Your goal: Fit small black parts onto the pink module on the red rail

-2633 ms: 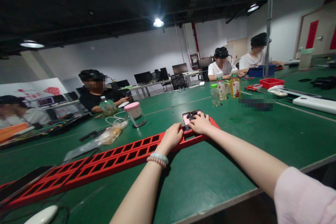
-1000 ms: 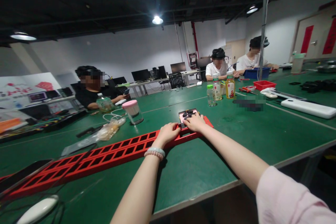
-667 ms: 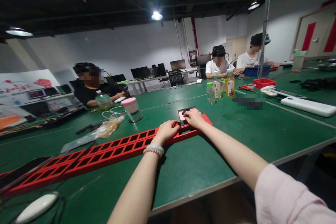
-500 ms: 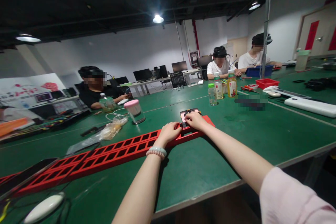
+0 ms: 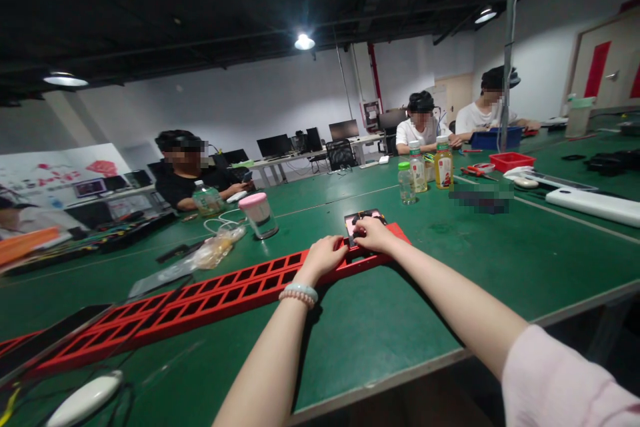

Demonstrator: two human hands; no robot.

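A long red slotted rack (image 5: 220, 299) runs from the left edge of the table to a spot in front of me. My left hand (image 5: 327, 255) rests near its right end, fingers curled over the far side; part of what the fingertips touch is hidden. Just to the right, my right hand (image 5: 375, 235) is pinched on a small black piece (image 5: 359, 231) above the rack. Behind the fingers lies a flat dark-framed tray or box (image 5: 353, 217) with a pale pink inside, partly covered by my right hand.
A pink-lidded jar (image 5: 259, 217), drink bottles (image 5: 443, 167) and a green-capped bottle (image 5: 407, 187) stand beyond the rack. Left lie a plastic bag (image 5: 217, 250), a dark tablet-like slab (image 5: 55, 333) and a white mouse (image 5: 87, 397). A red tray (image 5: 511, 162) sits farther right. Several people sit around.
My right fingers have shifted slightly, and the small black piece shows more between them. My left hand stays on the rack. The whole view has moved a little.
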